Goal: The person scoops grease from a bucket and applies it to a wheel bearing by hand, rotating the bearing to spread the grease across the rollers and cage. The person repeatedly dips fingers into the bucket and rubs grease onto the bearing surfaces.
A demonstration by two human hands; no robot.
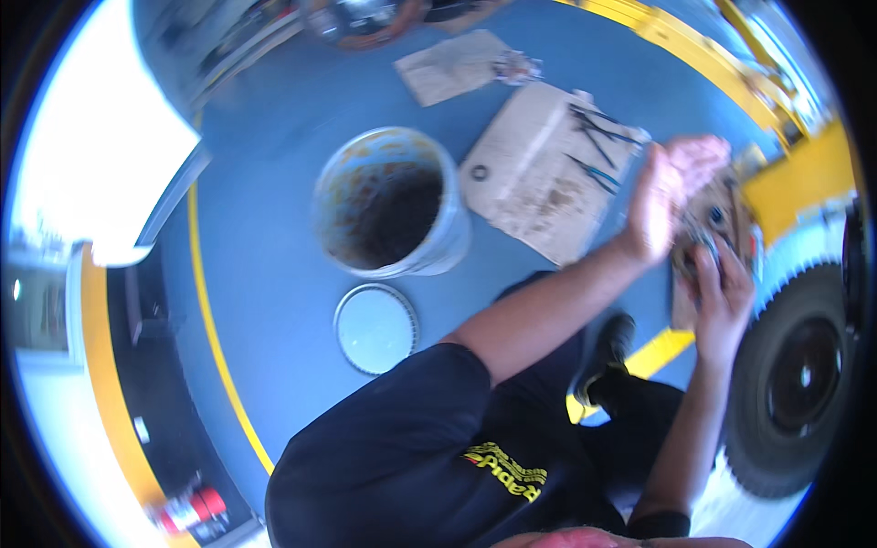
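Note:
My left hand [660, 203] is held flat with its fingers stretched out toward the yellow frame, slightly smeared by motion, and nothing shows in it. Just below it, my right hand [723, 290] has its fingers bent and pinched at a small shiny part that I cannot make out. Both hands are over a brownish, dirty surface with small parts on it, beside the yellow frame. Left of my left hand lies a stained cardboard sheet [521, 151] on the floor, carrying dark pliers [603, 128], teal-handled pliers [596, 173] and a small black ring [480, 172].
A white bucket [457, 219] with dark, grease-like contents stands on the blue floor, its round lid [375, 328] lying nearby. Close to my right arm is a large black tyre [754, 402], under a yellow machine frame [808, 183]. Another cardboard piece [448, 68] lies farther off.

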